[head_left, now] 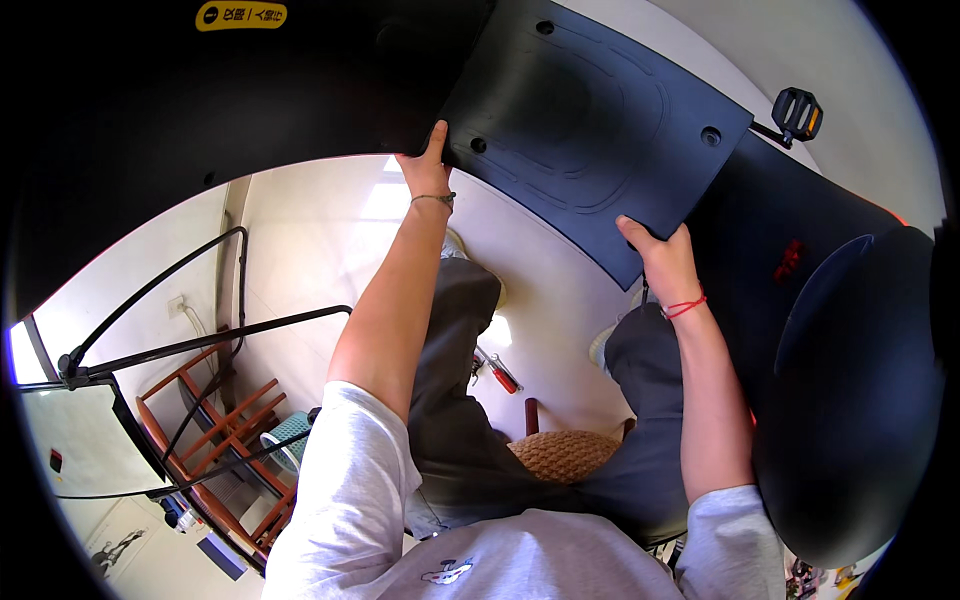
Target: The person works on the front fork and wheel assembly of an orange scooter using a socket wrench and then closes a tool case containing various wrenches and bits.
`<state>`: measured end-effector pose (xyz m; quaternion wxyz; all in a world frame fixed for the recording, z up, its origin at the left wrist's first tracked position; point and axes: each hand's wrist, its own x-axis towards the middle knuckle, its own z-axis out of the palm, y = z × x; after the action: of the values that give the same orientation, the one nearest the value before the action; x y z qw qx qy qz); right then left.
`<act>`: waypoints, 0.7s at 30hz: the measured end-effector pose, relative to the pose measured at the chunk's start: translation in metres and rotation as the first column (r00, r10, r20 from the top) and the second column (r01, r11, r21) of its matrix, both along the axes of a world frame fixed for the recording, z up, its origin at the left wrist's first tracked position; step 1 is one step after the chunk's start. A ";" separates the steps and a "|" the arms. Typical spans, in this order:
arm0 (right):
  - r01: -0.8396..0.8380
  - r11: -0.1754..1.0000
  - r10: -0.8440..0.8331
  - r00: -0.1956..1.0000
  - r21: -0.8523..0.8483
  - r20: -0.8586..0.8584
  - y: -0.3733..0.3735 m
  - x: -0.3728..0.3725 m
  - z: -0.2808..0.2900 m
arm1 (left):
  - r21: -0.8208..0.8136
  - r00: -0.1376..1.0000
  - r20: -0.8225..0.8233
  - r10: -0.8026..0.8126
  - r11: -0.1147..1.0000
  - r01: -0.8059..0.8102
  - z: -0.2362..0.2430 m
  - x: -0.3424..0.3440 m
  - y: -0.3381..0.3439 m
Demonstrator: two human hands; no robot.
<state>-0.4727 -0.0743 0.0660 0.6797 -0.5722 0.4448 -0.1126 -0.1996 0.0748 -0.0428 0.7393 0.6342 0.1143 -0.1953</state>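
A dark grey-black moulded floor panel point(590, 110) with bolt holes spans the upper middle, beside a larger glossy black body panel point(250, 90) with a yellow sticker. My left hand point(428, 165) grips the lower edge where the two panels meet, thumb pointing up. My right hand point(660, 255) holds the floor panel's lower right corner, thumb on top, fingers mostly hidden underneath. A black pedal point(795, 115) sticks out past that panel's right side, and a black curved body piece point(850, 400) with small red marks stands to the right of my right forearm.
Below on the white floor lie red-handled tools point(502, 372), near a woven stool point(560, 455) between my legs. At left are a black tubular frame point(270, 325) with a clear screen point(90, 435), stacked wooden chairs point(205, 420) and a pale green basket point(285, 445).
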 end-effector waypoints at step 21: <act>-0.155 0.922 0.164 0.986 -0.355 -0.006 -0.001 0.020 0.001 | 0.131 0.980 -0.164 -0.111 0.982 0.133 0.009 0.009 0.002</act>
<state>-0.4526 -0.0751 0.0670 0.5779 -0.7181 0.3608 -0.1419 -0.1903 0.0765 -0.0335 0.6678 0.6736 0.1461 -0.2809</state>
